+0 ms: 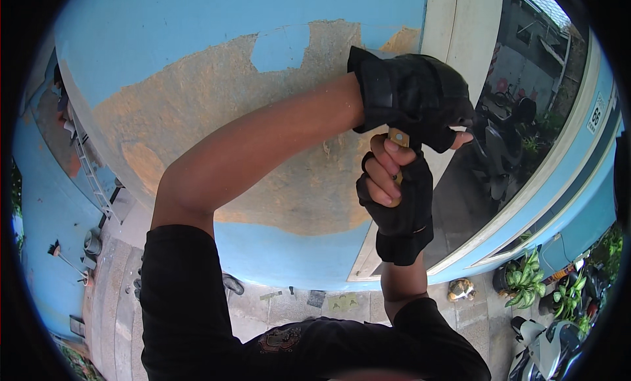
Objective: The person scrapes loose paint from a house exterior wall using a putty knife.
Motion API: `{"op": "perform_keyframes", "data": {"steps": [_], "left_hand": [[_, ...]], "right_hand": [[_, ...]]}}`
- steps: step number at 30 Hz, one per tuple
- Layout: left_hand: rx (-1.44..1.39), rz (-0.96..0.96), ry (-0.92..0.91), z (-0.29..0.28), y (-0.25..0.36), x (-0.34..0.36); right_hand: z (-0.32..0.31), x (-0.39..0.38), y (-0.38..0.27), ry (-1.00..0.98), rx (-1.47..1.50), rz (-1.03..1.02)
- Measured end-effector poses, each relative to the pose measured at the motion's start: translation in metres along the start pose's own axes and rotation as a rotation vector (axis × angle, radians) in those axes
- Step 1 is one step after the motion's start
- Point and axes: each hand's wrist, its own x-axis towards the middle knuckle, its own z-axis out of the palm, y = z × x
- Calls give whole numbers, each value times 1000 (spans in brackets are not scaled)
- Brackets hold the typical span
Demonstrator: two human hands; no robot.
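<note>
Blue-painted wall (197, 33) curves behind the hands, broken by a rough grey-and-tan bare patch (296, 184) with ragged edges, beside a smooth cream frame (470, 26) and dark glass (453, 197). A yellow-brown handle (399, 138) with a pale round rivet sits inside the curled fingers (382, 174) of the right hand (401, 184), which grip it closed; its upper end disappears beneath the left hand (420, 92). Both wear black fingerless gloves. The left arm reaches across, elbow bent, wrist above the right fist; one bare digit tip pokes out, but whether its other fingers grip, I cannot tell.
</note>
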Motion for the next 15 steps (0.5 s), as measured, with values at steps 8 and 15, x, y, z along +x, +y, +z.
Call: {"op": "perform_keyframes", "data": {"steps": [8, 15], "left_hand": [[15, 90, 24, -1, 4, 1], [-52, 80, -60, -3, 3, 5]], "right_hand": [[-3, 3, 3, -25, 50, -34], [-6, -3, 1, -92, 25, 4]]}}
